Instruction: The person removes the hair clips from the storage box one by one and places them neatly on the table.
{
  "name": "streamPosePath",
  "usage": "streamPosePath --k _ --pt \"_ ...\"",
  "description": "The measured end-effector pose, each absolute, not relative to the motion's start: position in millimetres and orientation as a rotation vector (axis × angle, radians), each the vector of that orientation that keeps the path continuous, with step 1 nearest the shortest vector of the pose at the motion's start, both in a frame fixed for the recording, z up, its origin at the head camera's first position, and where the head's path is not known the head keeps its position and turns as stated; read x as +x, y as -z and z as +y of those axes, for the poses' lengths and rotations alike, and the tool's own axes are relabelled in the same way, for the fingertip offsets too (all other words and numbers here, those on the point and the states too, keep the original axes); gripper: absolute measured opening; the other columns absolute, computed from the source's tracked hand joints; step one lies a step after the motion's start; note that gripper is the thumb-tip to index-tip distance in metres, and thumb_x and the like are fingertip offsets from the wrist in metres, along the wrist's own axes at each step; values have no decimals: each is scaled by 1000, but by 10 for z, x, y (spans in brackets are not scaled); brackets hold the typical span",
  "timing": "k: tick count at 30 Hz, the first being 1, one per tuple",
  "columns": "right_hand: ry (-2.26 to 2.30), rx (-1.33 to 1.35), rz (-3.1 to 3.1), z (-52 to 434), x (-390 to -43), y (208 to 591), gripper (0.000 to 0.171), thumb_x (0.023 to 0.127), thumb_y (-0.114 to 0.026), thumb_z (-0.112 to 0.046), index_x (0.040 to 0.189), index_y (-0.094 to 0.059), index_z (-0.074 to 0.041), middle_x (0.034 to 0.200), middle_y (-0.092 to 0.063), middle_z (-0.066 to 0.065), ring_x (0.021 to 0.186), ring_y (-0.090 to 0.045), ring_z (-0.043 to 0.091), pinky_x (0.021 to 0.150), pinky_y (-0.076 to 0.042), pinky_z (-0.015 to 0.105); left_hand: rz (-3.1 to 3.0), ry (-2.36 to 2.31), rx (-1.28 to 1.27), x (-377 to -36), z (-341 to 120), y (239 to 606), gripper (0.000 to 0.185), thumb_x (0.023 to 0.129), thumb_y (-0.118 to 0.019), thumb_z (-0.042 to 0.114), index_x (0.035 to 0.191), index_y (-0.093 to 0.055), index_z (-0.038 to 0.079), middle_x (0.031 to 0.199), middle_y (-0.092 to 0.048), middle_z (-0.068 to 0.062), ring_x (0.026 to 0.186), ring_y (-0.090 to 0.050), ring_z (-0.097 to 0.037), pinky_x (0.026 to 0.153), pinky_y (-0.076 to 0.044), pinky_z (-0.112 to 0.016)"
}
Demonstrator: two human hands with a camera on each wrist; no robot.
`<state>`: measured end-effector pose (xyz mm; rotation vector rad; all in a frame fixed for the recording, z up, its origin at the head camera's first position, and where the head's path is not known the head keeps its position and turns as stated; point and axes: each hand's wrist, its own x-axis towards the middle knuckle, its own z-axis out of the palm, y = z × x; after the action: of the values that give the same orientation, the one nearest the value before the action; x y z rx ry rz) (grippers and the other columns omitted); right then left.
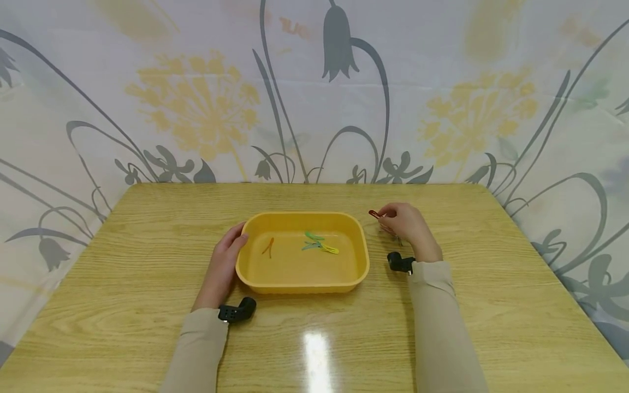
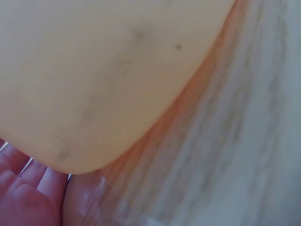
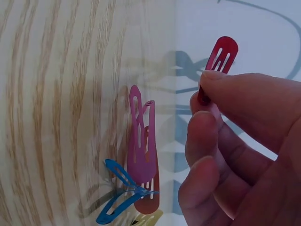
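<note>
A wooden table (image 1: 147,305) fills the lower frame. At centre sits a yellow tray (image 1: 302,284); my left hand (image 1: 222,268) rests flat against its left wall. Just right of it, my right hand (image 1: 408,225) pinches a red hair clip (image 3: 220,59).

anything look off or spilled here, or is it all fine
Nothing stands out. The yellow tray sits flat on the table with a few hair clips inside, more clips lie beside the right hand, which pinches a red clip.

Head overview; wrists close on tabletop (image 1: 147,229)
</note>
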<state>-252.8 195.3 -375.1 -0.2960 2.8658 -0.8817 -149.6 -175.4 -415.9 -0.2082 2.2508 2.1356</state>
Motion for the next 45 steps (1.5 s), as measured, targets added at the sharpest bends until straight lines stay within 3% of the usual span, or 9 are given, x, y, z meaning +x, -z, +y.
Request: streamPosePath --k 14,22,35,45 --pt "989 -97 2799 1978 -2512 3820 28 91 -53 -13 113 -62 1 106 -64 17 83 -60 24 72 -46 30 2253 -2138 -216 -1494 -1755 4173 46 97 -43 39 139 -40 21 143 -37 4 126 -40 -14 105 -33 -36" --pt "853 -132 2923 2004 -2507 3847 23 89 -55 -14 105 -65 -1 96 -66 15 80 -56 26 73 -44 36 2220 -2155 -252 -1492 -1741 4178 48 97 -43 38 141 -38 20 144 -36 3 127 -39 -14 105 -33 -35" --pt "895 -89 2879 1988 -2513 3858 20 87 -58 -15 102 -66 -3 85 -66 10 73 -55 22 65 -42 29 2268 -2125 -223 -1496 -1747 4147 47 97 -42 38 140 -38 20 144 -36 3 127 -38 -13 106 -31 -35" --pt "803 -100 2870 1985 -2520 3868 21 86 -57 -14 101 -67 -3 102 -63 15 84 -52 26 71 -42 34 2281 -2115 -225 -1486 -1743 4147 47 97 -42 39 140 -39 20 144 -36 3 128 -37 -14 107 -30 -35"
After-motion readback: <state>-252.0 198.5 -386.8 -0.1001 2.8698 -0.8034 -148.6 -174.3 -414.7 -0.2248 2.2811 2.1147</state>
